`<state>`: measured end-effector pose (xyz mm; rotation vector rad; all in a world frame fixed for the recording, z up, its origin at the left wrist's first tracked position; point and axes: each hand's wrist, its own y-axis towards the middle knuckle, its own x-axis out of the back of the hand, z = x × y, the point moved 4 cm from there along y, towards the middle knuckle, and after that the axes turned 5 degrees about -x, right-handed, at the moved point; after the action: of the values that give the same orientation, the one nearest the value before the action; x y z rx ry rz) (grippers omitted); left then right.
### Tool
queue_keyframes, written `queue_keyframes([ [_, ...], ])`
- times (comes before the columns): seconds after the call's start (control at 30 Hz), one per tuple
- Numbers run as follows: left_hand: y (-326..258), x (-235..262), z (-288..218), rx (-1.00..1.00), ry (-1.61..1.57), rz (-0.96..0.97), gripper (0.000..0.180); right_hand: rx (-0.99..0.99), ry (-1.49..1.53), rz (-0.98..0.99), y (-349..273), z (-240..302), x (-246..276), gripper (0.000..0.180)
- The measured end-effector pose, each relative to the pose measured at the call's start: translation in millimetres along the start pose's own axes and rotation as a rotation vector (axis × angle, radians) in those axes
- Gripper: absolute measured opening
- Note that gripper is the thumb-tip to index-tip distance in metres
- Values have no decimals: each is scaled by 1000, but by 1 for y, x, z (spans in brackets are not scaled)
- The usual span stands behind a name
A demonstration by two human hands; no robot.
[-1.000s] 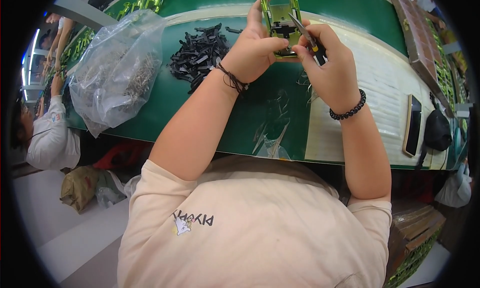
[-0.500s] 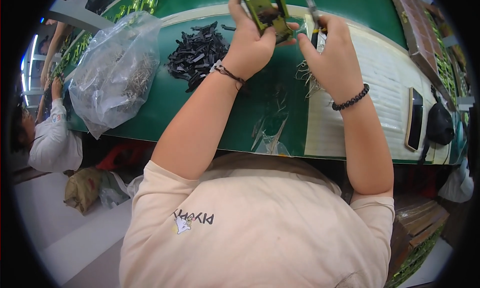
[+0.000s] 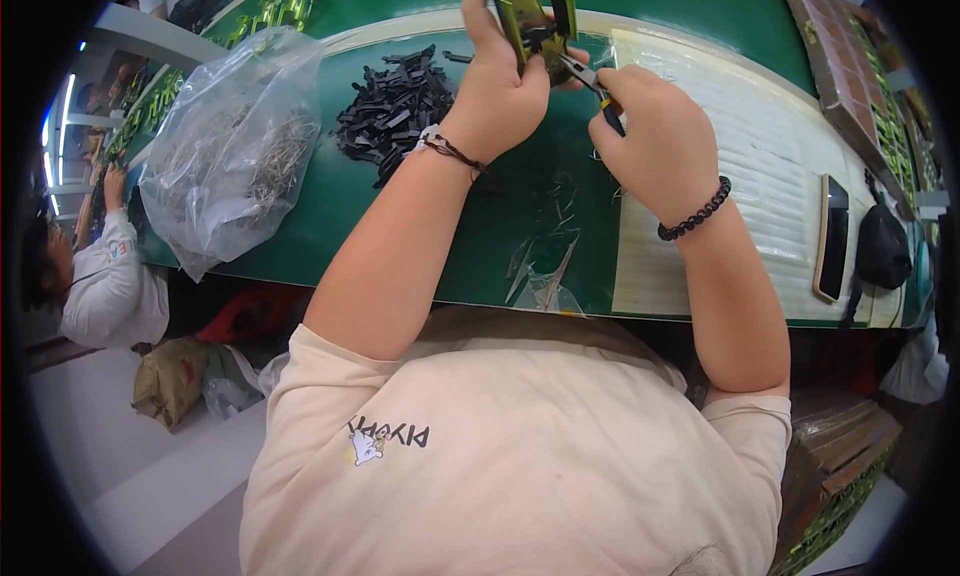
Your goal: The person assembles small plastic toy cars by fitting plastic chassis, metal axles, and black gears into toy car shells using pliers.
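Left hand point(image 3: 500, 106) pinched the shiny green frame point(image 3: 509, 21) over the green bench point(image 3: 490, 246); steady support seemed best. Right hand point(image 3: 665, 126) gripped pliers point(image 3: 584, 73), tips at the frame's near end; light tip pressure likely spared its finish.

Surface: wire-filled bag point(image 3: 290, 61), black pieces point(image 3: 395, 106), white sheet point(image 3: 760, 196).

Room: co-worker point(image 3: 112, 291) left, brown stack point(image 3: 840, 441) right.

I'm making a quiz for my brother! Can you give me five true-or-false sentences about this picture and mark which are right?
1. The right hand holds pliers. True.
2. The left hand is empty. False: it holds a shiny green part.
3. Black pieces lie in a heap. True.
4. The clear bag is right of the heap. False: it's left of it.
5. A beaded bracelet circles the right wrist. True.
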<state>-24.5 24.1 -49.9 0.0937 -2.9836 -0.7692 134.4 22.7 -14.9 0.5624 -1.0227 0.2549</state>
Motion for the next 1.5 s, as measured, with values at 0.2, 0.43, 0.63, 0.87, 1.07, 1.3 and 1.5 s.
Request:
queue_keyframes([
  [0.2,-2,5,3,48,164,156,94,266,-228,-52,2,-1,-1,23],
  [0.43,-4,7,-8,-553,261,269,93,205,-134,-41,1,1,-5,23],
  [0.63,6,14,-16,197,-86,-106,75,114,-49,-61,9,-18,2,20],
  [0.87,63,139,-47,485,-875,3,43,-293,-149,-285,36,-74,46,16],
  [1.07,114,222,49,655,-403,-525,40,-412,-237,-136,45,-143,25,19],
  [1.3,105,308,95,764,-181,-644,36,-700,266,-130,35,-150,48,32],
  [1.5,101,278,45,814,175,-578,49,-461,66,6,76,-178,22,34],
])
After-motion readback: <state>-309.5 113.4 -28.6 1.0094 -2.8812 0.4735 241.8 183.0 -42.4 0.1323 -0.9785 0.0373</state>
